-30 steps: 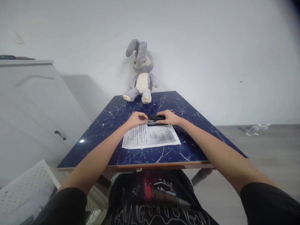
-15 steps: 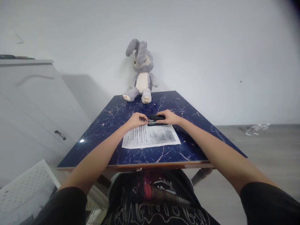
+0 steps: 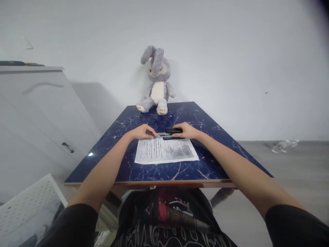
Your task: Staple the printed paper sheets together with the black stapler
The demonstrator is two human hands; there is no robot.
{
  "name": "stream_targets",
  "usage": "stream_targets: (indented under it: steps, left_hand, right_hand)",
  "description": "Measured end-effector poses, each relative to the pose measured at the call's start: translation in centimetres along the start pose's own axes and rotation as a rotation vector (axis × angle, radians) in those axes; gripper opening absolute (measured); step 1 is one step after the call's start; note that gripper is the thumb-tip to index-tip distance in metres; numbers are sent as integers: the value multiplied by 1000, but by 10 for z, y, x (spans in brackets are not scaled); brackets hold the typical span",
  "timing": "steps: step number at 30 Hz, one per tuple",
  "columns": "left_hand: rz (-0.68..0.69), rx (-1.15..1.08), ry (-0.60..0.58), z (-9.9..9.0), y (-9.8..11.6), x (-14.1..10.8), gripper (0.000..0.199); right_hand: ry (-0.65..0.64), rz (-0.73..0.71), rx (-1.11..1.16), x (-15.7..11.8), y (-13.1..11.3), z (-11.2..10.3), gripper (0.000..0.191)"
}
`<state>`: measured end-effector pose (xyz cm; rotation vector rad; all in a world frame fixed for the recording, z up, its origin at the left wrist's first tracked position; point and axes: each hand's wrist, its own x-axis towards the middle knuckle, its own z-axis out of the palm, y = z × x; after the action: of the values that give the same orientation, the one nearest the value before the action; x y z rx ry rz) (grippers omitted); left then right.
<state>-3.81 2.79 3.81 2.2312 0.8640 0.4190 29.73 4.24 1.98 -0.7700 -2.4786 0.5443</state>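
A black stapler point(image 3: 173, 130) lies over the far edge of a printed sheet of paper point(image 3: 167, 152). My right hand point(image 3: 189, 131) is closed around its right part, thumb in front and fingers on top. From its left end a thin metal slide point(image 3: 161, 134) sticks out. My left hand point(image 3: 144, 131) has its thumb and forefinger pinched together at the slide's tip. The sheet lies flat on the dark blue marbled table point(image 3: 108, 151), with several blocks of dark text facing up.
A grey plush rabbit point(image 3: 158, 82) sits at the table's far edge, against the wall. A white cabinet point(image 3: 46, 109) stands to the left, and a white perforated basket point(image 3: 33, 206) is at the lower left. Clear plastic point(image 3: 285, 145) lies on the floor at right.
My left hand has moved left, away from the stapler, drawing the metal slide further out. My right hand still holds the stapler. The view has shifted slightly.
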Motion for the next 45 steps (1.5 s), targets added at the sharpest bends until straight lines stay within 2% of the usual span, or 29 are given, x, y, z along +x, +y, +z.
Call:
stream_targets:
  steps: [3, 7, 15, 18, 22, 27, 30, 34, 36, 43, 45]
  left_hand:
    - [21, 13, 99, 8, -3, 4, 24]
    - [27, 15, 236, 27, -1, 14, 23]
    - [64, 96, 431, 65, 10, 36, 23]
    - [37, 127, 461, 64, 11, 38, 22]
    - [-14, 83, 426, 47, 6, 30, 29]
    - [-39, 63, 545, 33, -1, 22, 23]
    - [-32, 61, 502, 37, 2, 24, 23]
    - [32, 66, 293, 48, 10, 27, 28]
    - [57, 52, 229, 52, 12, 28, 30]
    - [60, -3, 133, 51, 11, 26, 28]
    - [62, -11, 137, 50, 12, 26, 27]
  right_hand:
    - [-1, -1, -7, 0, -1, 0, 42]
    - [4, -12, -18, 0, -1, 0, 41]
    - [-4, -90, -30, 5, -3, 10, 40]
    - [6, -104, -50, 7, -8, 13, 36]
    - [-29, -113, -84, 8, -18, 10, 27]
    - [-252, -66, -75, 1, -25, -11, 26]
    - [-362, -65, -80, -5, -22, -25, 27]
    - [-346, -64, -100, -8, -21, -28, 21]
    - [-326, -72, -87, -7, -23, -25, 20]
    - [-264, -121, -26, -3, -27, -13, 20]
    - [-263, -119, -24, -3, -27, -12, 20]
